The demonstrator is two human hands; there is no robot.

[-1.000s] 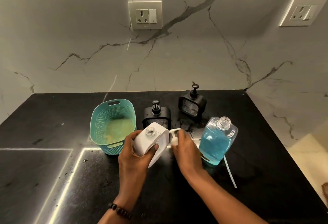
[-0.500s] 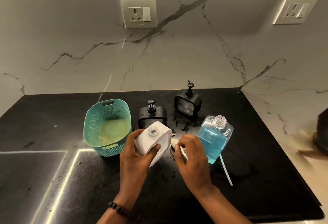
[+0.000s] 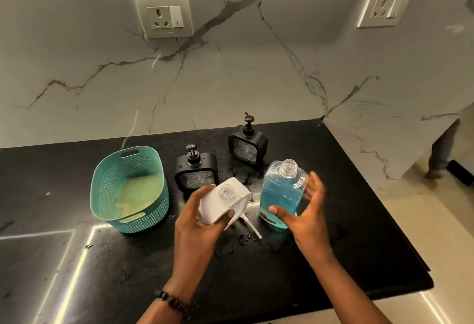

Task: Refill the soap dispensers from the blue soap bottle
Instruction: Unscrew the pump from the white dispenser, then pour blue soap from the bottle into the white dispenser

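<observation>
My left hand (image 3: pixel 197 221) grips a white soap dispenser (image 3: pixel 218 202), tilted, with its clear neck uncapped. Its white pump with tube (image 3: pixel 250 225) lies on the black counter just behind it. My right hand (image 3: pixel 305 211) is spread open around the right side of the uncapped blue soap bottle (image 3: pixel 280 193); the thumb touches its lower front, the fingers are blurred beside it. Two black dispensers with pumps on stand behind: one (image 3: pixel 196 171) in the middle, another (image 3: pixel 247 144) further back.
A teal perforated basket (image 3: pixel 107 182) holding something yellowish sits at left. The black counter (image 3: pixel 359 234) is wet with drops near the bottles; its right edge drops to the floor. A person's leg (image 3: pixel 441 154) shows at far right. Marble walls carry two sockets.
My right hand let the white pump down onto the counter and moved right to the blue bottle. My left hand keeps holding the white dispenser.
</observation>
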